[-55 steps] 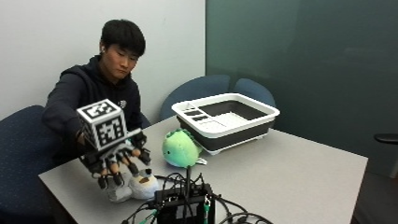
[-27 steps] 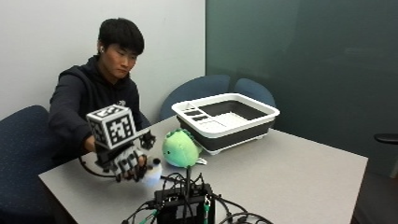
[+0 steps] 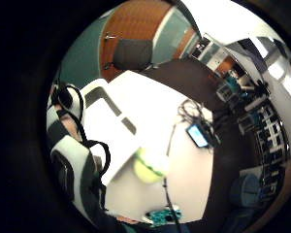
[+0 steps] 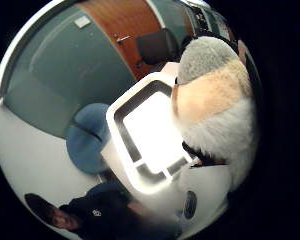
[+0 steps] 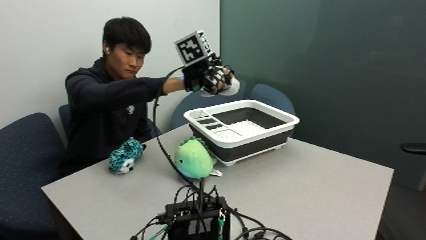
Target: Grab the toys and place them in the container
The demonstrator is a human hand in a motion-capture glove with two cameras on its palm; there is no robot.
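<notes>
One plush toy [image 4: 215, 100] is clutched in the gloved right hand [image 5: 212, 79], raised at 12 o'clock over the container [image 5: 241, 127], probably for dropping in; two toys are left tabled.

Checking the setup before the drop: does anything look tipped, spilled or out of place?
Nothing stands out. The container sits level on the table; the gloved right hand holds a plush toy above it. The green toy and teal toy wait on the table.

We see a grey tabletop [image 5: 313, 185] carrying a white container [image 5: 241, 128], a green plush toy [image 5: 194, 158], a teal spotted toy [image 5: 125, 155] and a black cabled box [image 5: 198, 220].
</notes>
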